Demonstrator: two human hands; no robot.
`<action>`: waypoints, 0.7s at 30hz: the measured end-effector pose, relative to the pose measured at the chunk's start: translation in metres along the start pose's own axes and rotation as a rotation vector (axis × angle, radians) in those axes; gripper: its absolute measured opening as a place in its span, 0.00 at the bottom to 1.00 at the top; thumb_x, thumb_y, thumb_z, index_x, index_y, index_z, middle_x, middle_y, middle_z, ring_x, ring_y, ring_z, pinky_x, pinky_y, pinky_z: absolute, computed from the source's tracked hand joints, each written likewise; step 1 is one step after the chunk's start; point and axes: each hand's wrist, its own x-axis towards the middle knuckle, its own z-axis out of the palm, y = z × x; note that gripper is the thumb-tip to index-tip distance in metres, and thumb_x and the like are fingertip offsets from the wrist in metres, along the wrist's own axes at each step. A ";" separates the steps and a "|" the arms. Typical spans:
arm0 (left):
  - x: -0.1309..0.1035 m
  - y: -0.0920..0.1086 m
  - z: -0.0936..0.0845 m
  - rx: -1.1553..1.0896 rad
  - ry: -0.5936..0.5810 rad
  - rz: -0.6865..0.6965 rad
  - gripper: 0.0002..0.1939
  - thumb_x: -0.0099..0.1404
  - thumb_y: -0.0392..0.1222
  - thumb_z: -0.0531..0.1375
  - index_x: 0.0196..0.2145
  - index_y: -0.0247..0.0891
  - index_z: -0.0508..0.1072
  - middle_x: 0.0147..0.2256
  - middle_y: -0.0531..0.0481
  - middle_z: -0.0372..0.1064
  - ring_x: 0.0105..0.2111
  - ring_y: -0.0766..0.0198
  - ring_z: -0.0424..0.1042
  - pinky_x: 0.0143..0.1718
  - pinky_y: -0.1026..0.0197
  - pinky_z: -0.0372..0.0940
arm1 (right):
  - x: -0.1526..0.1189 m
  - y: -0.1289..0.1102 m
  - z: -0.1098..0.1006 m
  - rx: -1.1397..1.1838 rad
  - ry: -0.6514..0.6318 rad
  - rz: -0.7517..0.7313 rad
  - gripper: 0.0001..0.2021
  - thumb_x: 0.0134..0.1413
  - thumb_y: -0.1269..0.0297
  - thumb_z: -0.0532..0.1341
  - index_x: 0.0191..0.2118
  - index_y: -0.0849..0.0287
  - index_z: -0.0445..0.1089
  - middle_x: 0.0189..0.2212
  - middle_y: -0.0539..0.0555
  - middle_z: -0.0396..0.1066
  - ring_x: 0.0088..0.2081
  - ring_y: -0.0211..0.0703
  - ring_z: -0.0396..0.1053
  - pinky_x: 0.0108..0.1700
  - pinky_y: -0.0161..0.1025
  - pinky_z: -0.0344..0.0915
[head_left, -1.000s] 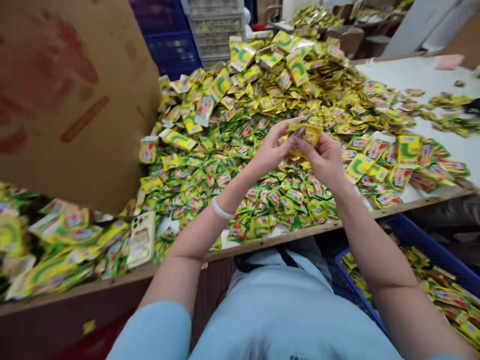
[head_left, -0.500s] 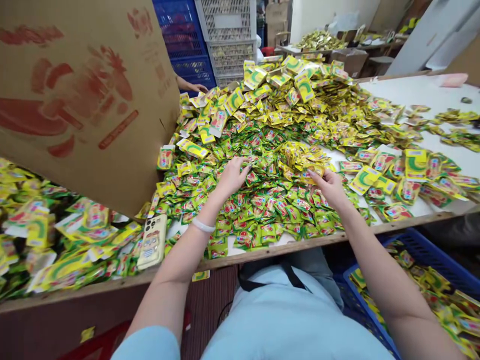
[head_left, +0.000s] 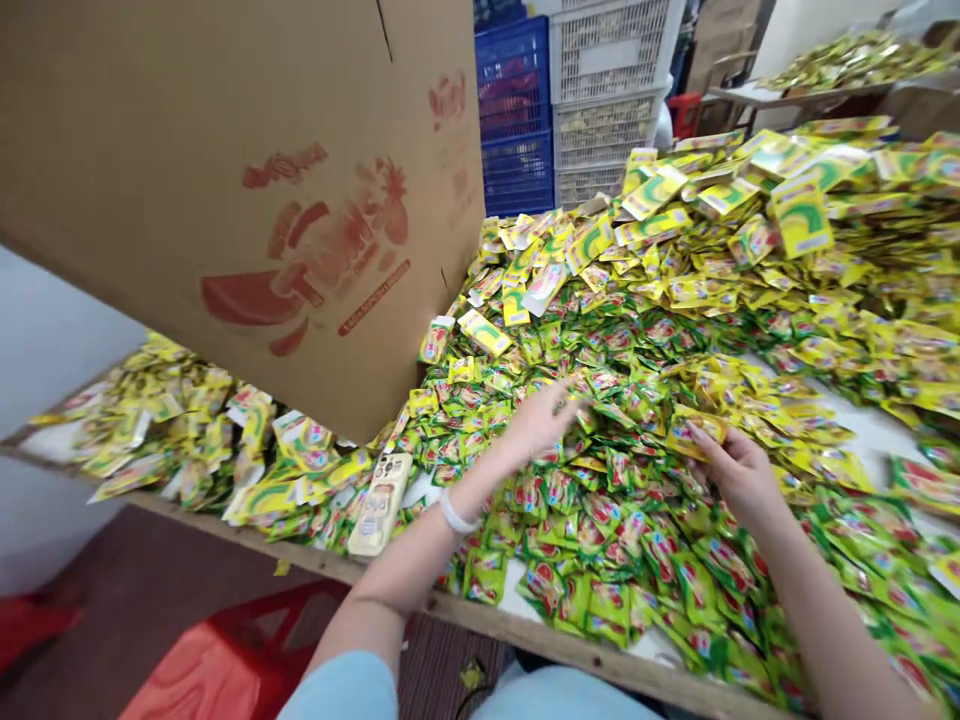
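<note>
Yellow packet (head_left: 675,430), glossy and creased, pinched at its near end between thumb and curled fingers of the right hand (head_left: 739,480); firm closure, with fingertips partly hidden behind. Location: just over the heap, between the green packets (head_left: 600,515) nearer the table edge (head_left: 540,640) and a loose drift of yellow packets (head_left: 787,415) beyond. Print on the pinched packet too small and blurred to read. Left hand (head_left: 536,425), to the left of the pinched packet and well apart from the right hand, reaching low over green packets; blurred fingers, hence impossible to tell whether spread, pressed together or closed on something. On the left wrist, a white band (head_left: 459,512). Along the front, green packets in overlapping layers, with red fruit pictures; toward the back, a mound topped with yellow boxes (head_left: 652,195) bearing green curves. At left, a tall printed carton (head_left: 322,210), tilted above the packets; near its lower corner, a pale phone (head_left: 380,505), lying camera side up close to the table edge.
</note>
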 end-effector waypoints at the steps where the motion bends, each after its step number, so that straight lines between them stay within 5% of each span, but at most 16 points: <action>1: 0.011 -0.010 -0.022 0.017 0.176 -0.070 0.25 0.69 0.54 0.55 0.58 0.40 0.66 0.56 0.38 0.68 0.56 0.49 0.67 0.59 0.46 0.59 | 0.001 0.003 -0.001 0.007 0.001 0.010 0.20 0.41 0.49 0.73 0.36 0.57 0.73 0.24 0.50 0.71 0.18 0.35 0.63 0.14 0.33 0.61; 3: 0.037 -0.033 -0.066 0.136 0.569 -0.340 0.24 0.65 0.50 0.61 0.54 0.34 0.66 0.55 0.34 0.66 0.58 0.48 0.64 0.60 0.48 0.57 | 0.003 0.005 -0.004 0.007 -0.008 0.041 0.19 0.41 0.49 0.73 0.35 0.57 0.72 0.20 0.48 0.69 0.16 0.35 0.61 0.13 0.32 0.58; 4: 0.050 -0.044 -0.084 0.156 0.655 -0.429 0.24 0.64 0.48 0.62 0.53 0.30 0.66 0.56 0.29 0.64 0.59 0.44 0.61 0.60 0.44 0.55 | 0.003 0.005 -0.005 0.000 -0.025 0.056 0.19 0.42 0.49 0.73 0.34 0.57 0.72 0.18 0.48 0.67 0.15 0.35 0.60 0.12 0.32 0.57; 7: 0.083 -0.064 -0.116 0.135 0.713 -0.549 0.20 0.61 0.44 0.64 0.45 0.27 0.68 0.49 0.25 0.69 0.54 0.39 0.66 0.55 0.41 0.59 | 0.001 0.004 -0.008 -0.017 -0.078 0.088 0.19 0.43 0.48 0.72 0.34 0.57 0.72 0.15 0.47 0.66 0.13 0.35 0.57 0.11 0.32 0.53; 10: 0.095 -0.060 -0.113 0.099 0.714 -0.516 0.13 0.63 0.41 0.62 0.43 0.30 0.70 0.44 0.35 0.73 0.49 0.47 0.71 0.52 0.49 0.64 | -0.002 -0.001 -0.010 0.016 -0.071 0.115 0.21 0.40 0.47 0.73 0.33 0.57 0.72 0.16 0.48 0.67 0.13 0.35 0.59 0.11 0.32 0.55; 13: 0.078 -0.035 -0.083 -0.030 0.723 -0.321 0.16 0.68 0.44 0.56 0.50 0.33 0.68 0.50 0.40 0.71 0.49 0.57 0.71 0.51 0.58 0.66 | -0.011 -0.009 -0.006 0.078 -0.123 0.129 0.20 0.41 0.49 0.73 0.35 0.58 0.73 0.19 0.49 0.70 0.16 0.36 0.64 0.13 0.31 0.61; 16: 0.036 0.003 -0.026 -0.408 0.568 -0.049 0.25 0.65 0.52 0.60 0.54 0.37 0.67 0.54 0.41 0.69 0.52 0.55 0.71 0.50 0.57 0.68 | -0.026 -0.014 0.011 0.079 -0.279 0.108 0.19 0.50 0.52 0.69 0.44 0.57 0.73 0.24 0.49 0.72 0.17 0.36 0.66 0.15 0.34 0.67; 19: -0.011 0.038 0.036 -0.710 0.295 -0.121 0.30 0.63 0.55 0.61 0.60 0.42 0.64 0.55 0.42 0.69 0.56 0.53 0.68 0.54 0.52 0.67 | -0.043 -0.011 0.033 -0.106 -0.332 -0.090 0.14 0.57 0.57 0.65 0.47 0.55 0.73 0.33 0.54 0.77 0.22 0.40 0.72 0.22 0.39 0.74; 21: -0.034 0.053 0.063 -0.784 0.214 -0.191 0.29 0.67 0.58 0.56 0.61 0.44 0.62 0.58 0.42 0.66 0.60 0.52 0.63 0.60 0.50 0.61 | -0.051 -0.003 0.042 -0.319 -0.247 -0.362 0.09 0.58 0.62 0.63 0.44 0.54 0.74 0.43 0.58 0.77 0.37 0.49 0.78 0.37 0.47 0.79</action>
